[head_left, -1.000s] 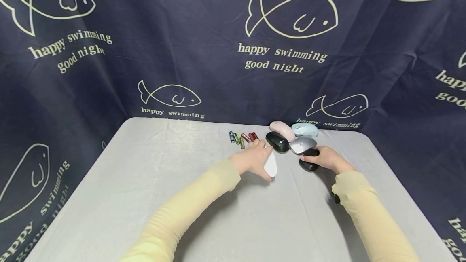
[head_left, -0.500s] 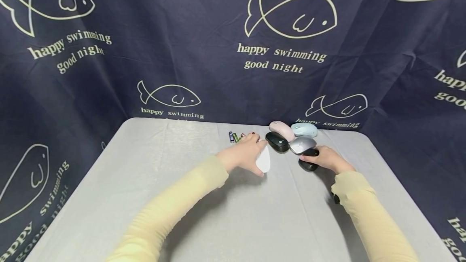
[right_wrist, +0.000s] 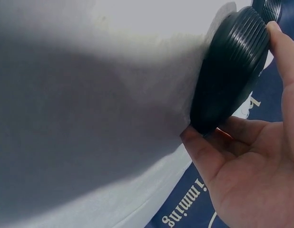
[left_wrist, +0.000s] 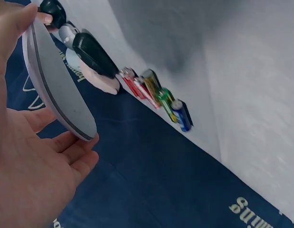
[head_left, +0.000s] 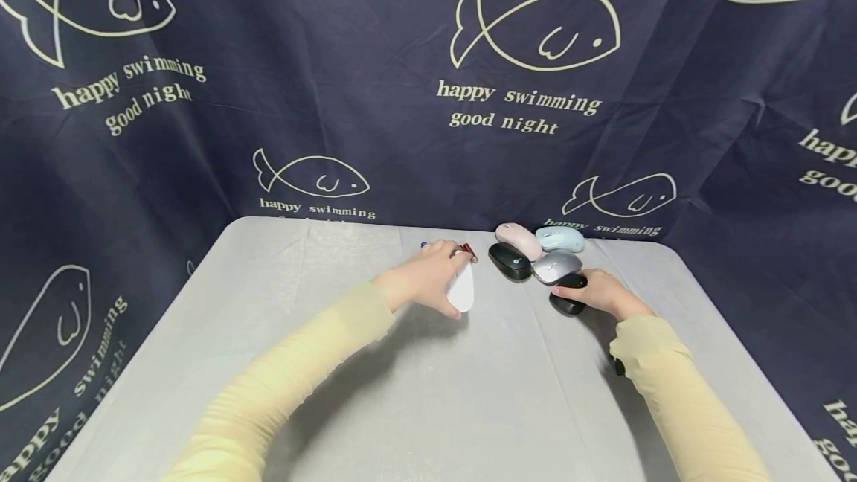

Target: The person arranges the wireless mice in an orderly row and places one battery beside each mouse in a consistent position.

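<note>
My left hand (head_left: 428,277) grips a white computer mouse (head_left: 462,290) from above, thumb on the near side and fingertips at the far end. In the left wrist view the mouse's flat grey underside (left_wrist: 66,88) shows, lifted off the tabletop. Beyond it lie small batteries: a blue one (left_wrist: 181,116), a green one (left_wrist: 167,103), a gold one (left_wrist: 151,81) and red ones (left_wrist: 132,84); in the head view the hand covers most of them. At the right, my right hand (head_left: 605,292) pinches a black mouse (right_wrist: 228,71) with ridged sides between thumb and fingers, its edge at the cloth.
Behind the right hand cluster a silver mouse (head_left: 558,267), another black mouse (head_left: 509,262), a pink mouse (head_left: 518,239) and a light blue mouse (head_left: 561,238). The white-clothed table (head_left: 268,303) ends at a dark blue fish-print curtain (head_left: 402,95).
My left hand has carried the white mouse leftward, away from the other mice, and now covers most of the batteries in the head view. My right hand stays put on the black mouse.
</note>
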Demonstrator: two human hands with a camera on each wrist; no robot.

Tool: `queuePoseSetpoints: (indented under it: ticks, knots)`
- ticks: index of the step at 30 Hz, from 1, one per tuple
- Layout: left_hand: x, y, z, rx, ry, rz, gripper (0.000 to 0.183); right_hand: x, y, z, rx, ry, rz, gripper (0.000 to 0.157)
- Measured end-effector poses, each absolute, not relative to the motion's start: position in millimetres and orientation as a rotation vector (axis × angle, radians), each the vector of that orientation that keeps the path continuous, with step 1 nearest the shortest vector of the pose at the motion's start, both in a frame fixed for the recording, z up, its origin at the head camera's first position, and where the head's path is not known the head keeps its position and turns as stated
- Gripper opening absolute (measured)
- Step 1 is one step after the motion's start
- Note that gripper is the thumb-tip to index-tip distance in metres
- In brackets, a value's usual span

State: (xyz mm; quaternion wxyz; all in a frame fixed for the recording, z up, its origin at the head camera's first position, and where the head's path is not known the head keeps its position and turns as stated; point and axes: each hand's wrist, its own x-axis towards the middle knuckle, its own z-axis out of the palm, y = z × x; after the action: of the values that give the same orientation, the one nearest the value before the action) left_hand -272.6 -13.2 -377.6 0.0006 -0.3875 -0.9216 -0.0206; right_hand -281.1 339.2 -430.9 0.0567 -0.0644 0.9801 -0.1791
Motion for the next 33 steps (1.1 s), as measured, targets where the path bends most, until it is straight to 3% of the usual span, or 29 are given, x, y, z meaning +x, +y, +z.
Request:
queuePoseSetpoints:
  ticks: [12,33]
  knots:
    - [-276,-58,-373,-1.209,-2.881,-0.192,0.099,-281,338,-429,-0.176,2.957,-0.533,0.077]
    - [-278,-126,-383,-1.205,-2.886,-0.365,0.102,-278,339,-428,-0.183,2.963,-0.567,0.068]
